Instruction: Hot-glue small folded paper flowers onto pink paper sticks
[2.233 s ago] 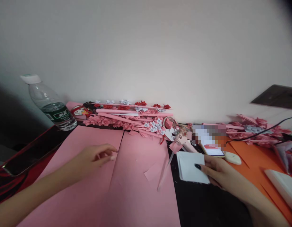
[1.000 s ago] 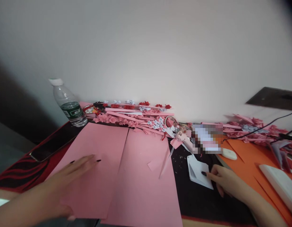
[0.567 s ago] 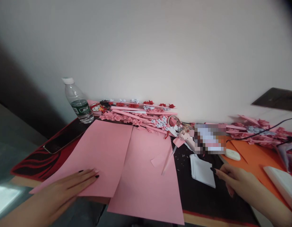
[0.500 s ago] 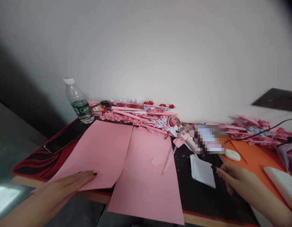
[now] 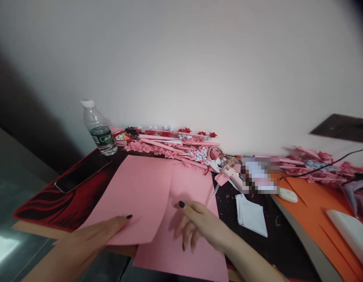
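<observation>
A large pink paper sheet (image 5: 134,196) lies on the left, and my left hand (image 5: 102,233) rests flat on its lower part with fingers stretched out. Partly beneath it is a second pink sheet (image 5: 196,182), whose lower end hangs past the table's front edge. Above this second sheet is my right hand (image 5: 196,223), thumb and loosely bent fingers apart, holding nothing. My right hand covers most of a small paper scrap and narrow strip there. Several square white papers (image 5: 252,215) are stacked on the black mat to the right.
Pink, white and red paper flowers (image 5: 169,145) line the wall, with a pink glue gun (image 5: 236,180) beside them. A water bottle (image 5: 102,135) and a phone (image 5: 81,174) are at left. Orange sheets (image 5: 305,203) and a white case (image 5: 288,195) lie at right.
My right hand has moved left from beside the white papers to over the second pink sheet. My left hand and the left pink sheet have shifted slightly right, overlapping the second sheet more.
</observation>
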Tool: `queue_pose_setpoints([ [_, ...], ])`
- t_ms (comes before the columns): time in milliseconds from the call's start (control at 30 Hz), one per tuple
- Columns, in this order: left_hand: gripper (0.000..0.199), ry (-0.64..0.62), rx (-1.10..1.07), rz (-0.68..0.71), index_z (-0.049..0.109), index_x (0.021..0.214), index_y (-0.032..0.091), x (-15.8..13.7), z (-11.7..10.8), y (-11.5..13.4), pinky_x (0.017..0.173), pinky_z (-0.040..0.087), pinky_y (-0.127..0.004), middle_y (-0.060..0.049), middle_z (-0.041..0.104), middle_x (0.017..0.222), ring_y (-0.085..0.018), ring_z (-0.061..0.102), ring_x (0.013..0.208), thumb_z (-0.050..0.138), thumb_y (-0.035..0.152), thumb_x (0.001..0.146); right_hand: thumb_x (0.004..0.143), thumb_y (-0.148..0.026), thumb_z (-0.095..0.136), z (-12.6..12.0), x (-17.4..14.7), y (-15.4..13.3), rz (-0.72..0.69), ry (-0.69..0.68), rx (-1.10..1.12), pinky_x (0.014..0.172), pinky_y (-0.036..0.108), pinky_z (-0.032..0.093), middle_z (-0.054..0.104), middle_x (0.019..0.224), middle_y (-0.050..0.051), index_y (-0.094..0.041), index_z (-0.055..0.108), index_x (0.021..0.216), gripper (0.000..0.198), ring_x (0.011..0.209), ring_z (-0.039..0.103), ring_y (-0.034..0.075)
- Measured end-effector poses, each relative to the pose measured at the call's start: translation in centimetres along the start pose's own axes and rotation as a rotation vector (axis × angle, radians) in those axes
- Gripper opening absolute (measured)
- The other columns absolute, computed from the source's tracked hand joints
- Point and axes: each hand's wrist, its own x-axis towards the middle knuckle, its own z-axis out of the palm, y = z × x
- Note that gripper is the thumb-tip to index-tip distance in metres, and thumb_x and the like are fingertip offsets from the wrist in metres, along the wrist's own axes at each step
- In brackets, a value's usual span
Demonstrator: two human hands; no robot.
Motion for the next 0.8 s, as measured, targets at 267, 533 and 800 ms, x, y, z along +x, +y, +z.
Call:
queue_pose_setpoints([
  [267, 0.07, -0.177, -0.236, 0.034, 0.039, 0.137, 0.046, 2.6, -1.2, 3.1, 0.107, 0.039, -0.042, 0.005, 0.05, 0.139, -0.03, 0.049, 0.126, 0.066, 0.056, 0.073, 0.077, -0.048, 0.061, 0.9, 2.1, 1.2, -0.138, 0.147, 0.03, 0.033, 0.018, 0.042, 0.064, 0.062, 0.0, -0.016, 0.047, 0.105, 0.045, 0.04, 0.054, 0.01],
  [533, 0.074, 0.094, -0.708, -0.627, 0.039, 0.139, 0.021, 10.1, -2.4, 1.0, 0.102, 0.046, -0.045, -0.012, 0.052, 0.138, -0.031, 0.05, 0.125, 0.059, 0.052, 0.075, 0.08, -0.051, 0.061, -0.4, -1.6, 0.7, -0.31, 0.065, 0.047, 0.046, 0.023, 0.047, 0.069, 0.093, 0.005, -0.022, 0.054, 0.116, 0.047, 0.059, 0.062, 0.014],
  [800, 0.069, 0.066, -1.038, -0.867, 0.035, 0.142, 0.027, 12.6, -2.9, 3.2, 0.092, 0.054, -0.034, -0.009, 0.045, 0.144, -0.028, 0.05, 0.126, 0.061, 0.047, 0.081, 0.084, -0.042, 0.062, -1.9, -3.0, -0.1, -0.448, 0.091, -0.005, 0.068, 0.029, 0.051, 0.069, 0.096, 0.004, -0.022, 0.061, 0.109, 0.033, 0.079, 0.065, 0.018],
])
